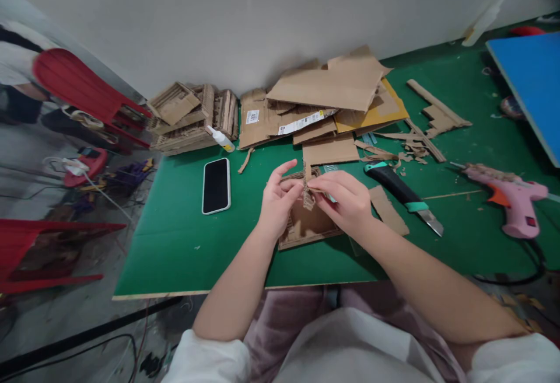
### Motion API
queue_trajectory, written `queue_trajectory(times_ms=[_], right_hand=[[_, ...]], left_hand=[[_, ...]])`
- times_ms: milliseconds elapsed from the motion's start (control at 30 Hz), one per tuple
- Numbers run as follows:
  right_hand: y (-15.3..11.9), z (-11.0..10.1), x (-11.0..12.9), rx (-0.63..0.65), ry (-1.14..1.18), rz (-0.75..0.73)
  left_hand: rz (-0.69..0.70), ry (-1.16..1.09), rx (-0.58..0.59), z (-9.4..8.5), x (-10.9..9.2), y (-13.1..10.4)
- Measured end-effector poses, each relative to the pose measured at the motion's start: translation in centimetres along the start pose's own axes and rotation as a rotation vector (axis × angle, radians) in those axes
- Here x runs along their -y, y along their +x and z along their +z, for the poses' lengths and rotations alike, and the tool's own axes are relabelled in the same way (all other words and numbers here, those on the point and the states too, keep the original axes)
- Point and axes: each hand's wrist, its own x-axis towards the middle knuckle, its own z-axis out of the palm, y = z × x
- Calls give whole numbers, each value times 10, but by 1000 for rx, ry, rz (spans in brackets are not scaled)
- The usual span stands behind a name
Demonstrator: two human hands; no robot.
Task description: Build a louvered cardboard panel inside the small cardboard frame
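Corrugated strip (308, 198) was held over a shallow cardboard tray (311, 225) on the green bench (175, 254). At far left, above a cluttered grey floor (105, 202), a person (17, 65) was cut off beside a red chair (74, 82). Cardboard frames (196, 117) stood piled behind the phone (216, 185). The left hand (280, 199) had its fingers narrowed on the strip, one raised; the right hand (345, 196) pinched it too, hiding part of the tray. Behind, cardboard sheets (328, 85) lay heaped by the pale wall (210, 21). Rightward came the utility knife (394, 187), blade exposed, the pink glue gun (514, 202) and a blue board (531, 79), cut off at the edge.
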Motion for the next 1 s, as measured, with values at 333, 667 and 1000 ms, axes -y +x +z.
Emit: queue_trajectory(times_ms=[333, 667, 1000], right_hand=[[-2, 2, -3, 61, -103, -48], [-3, 1, -5, 30, -106, -95], [-2, -2, -3, 67, -211, -129]], left_hand=[[-21, -90, -44, -1, -1, 5], [-124, -151, -18, -1, -2, 4], [-195, -185, 31, -1, -3, 2]])
